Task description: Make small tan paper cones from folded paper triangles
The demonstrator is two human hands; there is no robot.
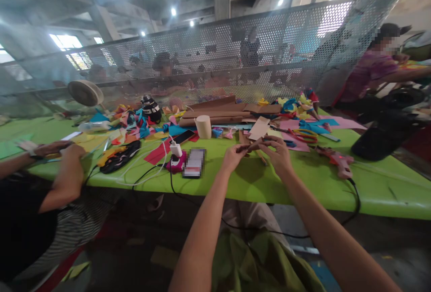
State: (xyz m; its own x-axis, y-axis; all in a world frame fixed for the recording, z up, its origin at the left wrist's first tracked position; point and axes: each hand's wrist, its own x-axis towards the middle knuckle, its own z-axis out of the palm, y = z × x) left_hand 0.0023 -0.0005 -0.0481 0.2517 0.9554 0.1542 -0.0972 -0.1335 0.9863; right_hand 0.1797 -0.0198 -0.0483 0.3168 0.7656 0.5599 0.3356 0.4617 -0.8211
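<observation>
Just above the green tabletop, my left hand pinches one end of a small brown piece that looks like card or paper. My right hand has its fingers closed on the other end of it. Partly hidden behind my hands, a pale beige sheet leans over more brown scraps. A cream cylinder stands upright behind and to the left of my hands. To the right lie scissors with red and yellow handles and a pink glue gun.
At left a co-worker's hands work beside a black sandal-like item. A phone and a pink power socket with cables lie nearer me. Brown sheets, coloured scraps and a metal mesh screen line the back.
</observation>
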